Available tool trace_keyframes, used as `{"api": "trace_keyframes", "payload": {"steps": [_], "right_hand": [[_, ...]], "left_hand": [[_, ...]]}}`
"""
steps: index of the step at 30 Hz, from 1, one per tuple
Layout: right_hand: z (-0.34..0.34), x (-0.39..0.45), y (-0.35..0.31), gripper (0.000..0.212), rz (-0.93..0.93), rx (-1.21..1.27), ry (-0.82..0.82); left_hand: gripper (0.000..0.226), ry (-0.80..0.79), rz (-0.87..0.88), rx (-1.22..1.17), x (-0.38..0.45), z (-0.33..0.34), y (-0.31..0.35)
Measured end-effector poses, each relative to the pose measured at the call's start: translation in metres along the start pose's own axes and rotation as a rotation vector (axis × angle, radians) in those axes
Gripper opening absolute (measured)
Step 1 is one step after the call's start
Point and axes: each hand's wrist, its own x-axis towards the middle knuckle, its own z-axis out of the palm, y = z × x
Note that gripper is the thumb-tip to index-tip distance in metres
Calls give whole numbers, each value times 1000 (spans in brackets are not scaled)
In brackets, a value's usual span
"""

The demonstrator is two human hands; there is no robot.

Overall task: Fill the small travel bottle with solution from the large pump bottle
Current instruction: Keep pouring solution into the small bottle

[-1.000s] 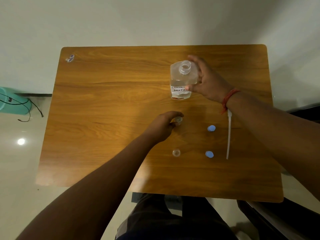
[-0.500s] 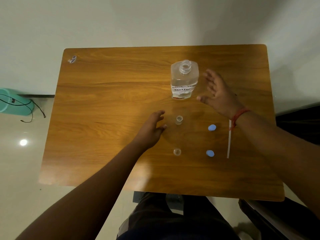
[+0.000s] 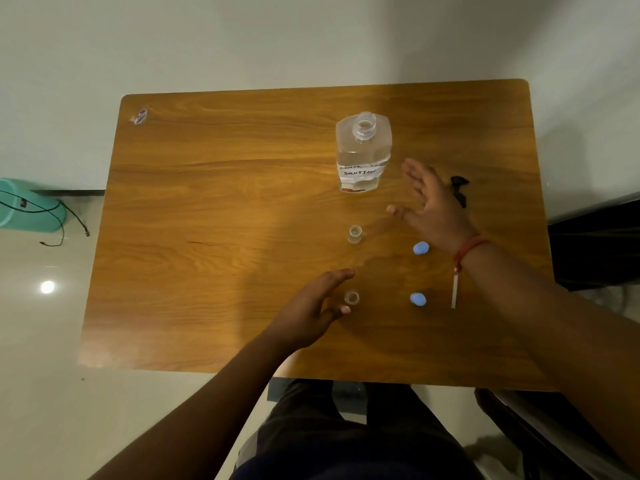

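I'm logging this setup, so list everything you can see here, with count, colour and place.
table: 1, brown wood, fills the middle
large bottle: 1, clear, uncapped, far centre
small bottles: 2, clear, open, centre
caps: 2, blue, right of small bottles
pump head: 1, black, beyond right hand, with white tube
wrapper: 1, far left corner
tub: 1, teal, floor left
left hand: open, by near small bottle
right hand: open, beside large bottle
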Motion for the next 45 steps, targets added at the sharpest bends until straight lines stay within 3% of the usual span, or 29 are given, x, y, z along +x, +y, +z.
{"api": "trace_keyframes", "payload": {"steps": [11,20,37,45], "right_hand": [[3,57,-44,102,-116,-26,12],[1,67,-51,79,-197,-68,-27],[-8,60,-59,76,-255,-74,-5],[-33,34,-106,70,-334,-38,49]], "left_hand": [[59,8,34,114,12,7,1],[40,74,85,144,12,15,1],[37,126,131,124,21,1,16],[29,207,208,132,21,-30,57]]}}
